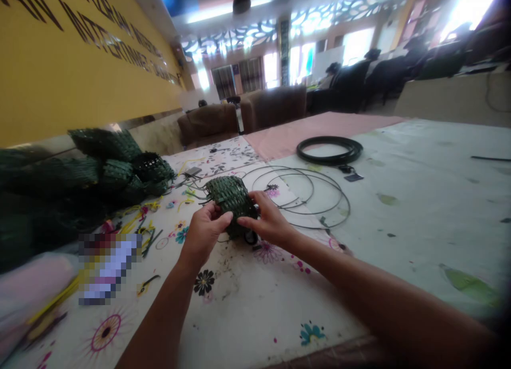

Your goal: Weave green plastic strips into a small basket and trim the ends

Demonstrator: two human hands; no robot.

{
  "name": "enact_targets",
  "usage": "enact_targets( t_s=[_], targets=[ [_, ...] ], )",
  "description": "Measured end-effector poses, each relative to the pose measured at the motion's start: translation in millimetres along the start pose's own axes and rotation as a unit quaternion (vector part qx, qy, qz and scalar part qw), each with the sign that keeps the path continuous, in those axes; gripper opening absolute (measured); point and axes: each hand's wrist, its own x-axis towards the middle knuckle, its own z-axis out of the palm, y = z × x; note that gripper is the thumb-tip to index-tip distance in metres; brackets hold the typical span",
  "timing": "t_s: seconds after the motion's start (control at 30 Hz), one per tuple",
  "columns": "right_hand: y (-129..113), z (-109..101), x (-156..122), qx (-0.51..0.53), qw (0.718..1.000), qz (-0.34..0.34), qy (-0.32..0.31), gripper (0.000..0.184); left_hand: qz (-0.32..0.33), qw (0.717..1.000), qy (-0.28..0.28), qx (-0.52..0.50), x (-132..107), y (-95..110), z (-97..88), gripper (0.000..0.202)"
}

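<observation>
Between both hands is a small dark green woven piece (231, 194), made of flat interlaced strips, with loose strip ends sticking out on its left. My left hand (206, 228) grips its lower left edge, thumb on the near face. On the right side my right hand (269, 217) is closed on the same piece, thumb at its lower front. A dark round object (250, 237), too unclear to name, shows just under the piece. Thin wire-like cord in wide loops (345, 204) lies on the tablecloth just beyond my right hand.
A heap of dark green woven pieces (106, 156) stands at the left. Yellow and green strip scraps (147, 233) lie near it. Toward the back right sit a thick black coil (329, 150) and a small dark tag (353, 177). Brown chairs (273, 108) stand beyond the flowered tablecloth (255, 316).
</observation>
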Motion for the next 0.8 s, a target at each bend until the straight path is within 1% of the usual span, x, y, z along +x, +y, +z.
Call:
enact_targets(
  t_s=[0.1,0.2,0.47,0.57,0.63,0.73,0.77,0.8],
  targets=[
    [-1.1,0.3,-0.9,-0.004,1.0,-0.001,0.003,0.044,0.017,1.0,0.003,0.016,1.9,-3.6,0.5,0.041],
    [-1.6,0.8,-2.3,-0.018,1.0,0.0,0.006,0.045,0.026,0.999,0.018,0.033,3.1,-6.1,2.2,0.038],
    [-1.4,0.2,-3.0,-0.034,0.999,-0.011,0.002,0.046,-0.01,0.999,0.039,0.001,2.7,-3.1,4.8,0.042],
    [-2.0,1.6,-4.3,-0.05,0.999,-0.012,0.012,0.045,0.007,0.998,0.058,0.019,3.3,-4.6,5.0,0.038],
    [-1.8,1.6,-4.2,-0.053,0.998,-0.013,0.012,0.046,0.016,0.998,0.061,0.02,3.4,-4.6,5.5,0.038],
    [-0.7,-2.7,-0.5,-0.031,0.999,-0.011,0.0,0.049,0.013,0.998,0.062,-0.014,3.8,-1.6,5.4,0.046],
    [-0.4,-5.5,1.7,-0.034,0.999,-0.003,-0.002,0.051,0.016,0.997,0.072,-0.031,4.5,-0.5,4.3,0.048],
    [0.0,-8.6,4.1,-0.061,0.998,0.011,-0.008,0.051,0.021,0.995,0.091,-0.045,5.8,0.2,2.3,0.049]
  ],
)
